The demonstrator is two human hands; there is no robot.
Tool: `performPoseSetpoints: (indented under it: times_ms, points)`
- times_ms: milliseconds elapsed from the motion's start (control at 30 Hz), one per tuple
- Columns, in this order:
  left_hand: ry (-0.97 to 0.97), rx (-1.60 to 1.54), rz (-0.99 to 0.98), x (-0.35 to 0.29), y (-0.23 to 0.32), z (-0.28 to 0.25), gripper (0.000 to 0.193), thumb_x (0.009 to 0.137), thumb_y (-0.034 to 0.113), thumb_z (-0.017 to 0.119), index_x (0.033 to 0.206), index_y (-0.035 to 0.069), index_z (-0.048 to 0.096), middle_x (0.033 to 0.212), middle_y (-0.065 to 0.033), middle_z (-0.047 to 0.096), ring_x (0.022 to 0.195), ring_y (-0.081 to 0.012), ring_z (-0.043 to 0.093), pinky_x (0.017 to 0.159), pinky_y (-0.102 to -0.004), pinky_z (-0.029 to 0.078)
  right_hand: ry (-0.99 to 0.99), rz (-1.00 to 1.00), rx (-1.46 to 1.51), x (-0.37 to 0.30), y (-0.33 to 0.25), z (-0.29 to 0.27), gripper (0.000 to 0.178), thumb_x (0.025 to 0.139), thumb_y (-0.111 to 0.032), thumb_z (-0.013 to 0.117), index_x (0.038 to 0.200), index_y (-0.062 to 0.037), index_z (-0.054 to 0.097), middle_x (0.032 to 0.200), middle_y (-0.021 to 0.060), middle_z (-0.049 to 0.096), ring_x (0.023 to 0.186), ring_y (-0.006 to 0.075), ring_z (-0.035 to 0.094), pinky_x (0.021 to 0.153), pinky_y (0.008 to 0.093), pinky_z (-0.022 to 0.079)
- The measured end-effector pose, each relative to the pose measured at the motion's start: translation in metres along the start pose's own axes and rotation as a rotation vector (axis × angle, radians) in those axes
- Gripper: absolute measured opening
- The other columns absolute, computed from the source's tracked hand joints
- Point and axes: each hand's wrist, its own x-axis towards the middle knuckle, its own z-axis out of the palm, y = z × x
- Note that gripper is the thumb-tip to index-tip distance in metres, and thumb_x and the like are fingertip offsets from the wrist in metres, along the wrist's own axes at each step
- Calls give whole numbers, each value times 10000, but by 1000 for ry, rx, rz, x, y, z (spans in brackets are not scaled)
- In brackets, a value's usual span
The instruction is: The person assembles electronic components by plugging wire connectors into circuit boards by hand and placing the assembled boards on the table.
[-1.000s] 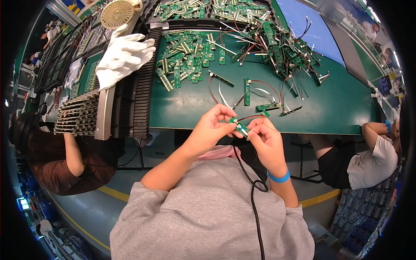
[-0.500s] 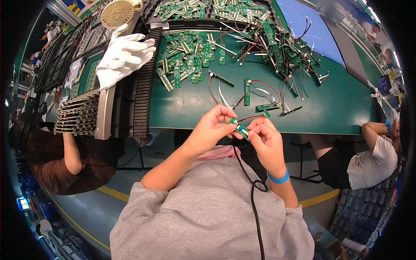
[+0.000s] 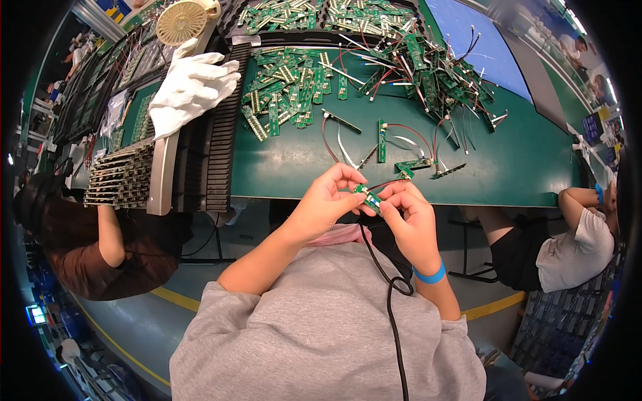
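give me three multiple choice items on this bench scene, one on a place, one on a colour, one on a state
1. Where do the white gloves lie?
A. left of the loose board pile
B. on the floor
C. in a person's lap

2. What colour is the wristband?
A. red
B. blue
C. yellow

3. How is the small green board held?
A. lying flat on the table
B. by the left hand alone
C. between both hands

Key: 1 A, they rest on black trays left of the pile; 2 B, a blue band rings the right wrist; 3 C, left hand and right hand both pinch it.
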Motion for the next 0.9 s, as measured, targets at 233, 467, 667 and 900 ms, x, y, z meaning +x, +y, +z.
performPoseSetpoints:
  times_ms: [233,467,667,900]
  points:
    - [-13,-27,20,0,-2,0,213,851,15,533,1035,1,426,942,-109,538,794,-189,635,667,-248,498,-72,87,115,-1,-3,-3,81,795,17,548,724,56,552,953,83,519,830,109,488,704,216,408]
    - [-25,-43,6,1,-3,0,221,852,15,532,1044,-1,423,950,-115,530,801,-193,633,677,-251,502,-83,93,142,-1,-1,-5,83,804,11,544,738,54,570,965,83,512,851,112,494,733,222,417]
    - [-19,-42,31,0,-3,1,225,851,27,539,1043,-2,424,947,-113,536,809,-188,630,681,-252,498,-87,100,157,-1,0,-4,85,805,10,546,738,51,578,962,80,508,856,115,499,751,232,421]
    - [-34,-48,38,-1,-3,1,218,855,36,538,1037,-1,424,946,-110,539,814,-188,629,687,-253,496,-101,111,140,-1,-2,-4,83,806,10,547,742,51,579,963,79,504,850,114,498,746,231,422]
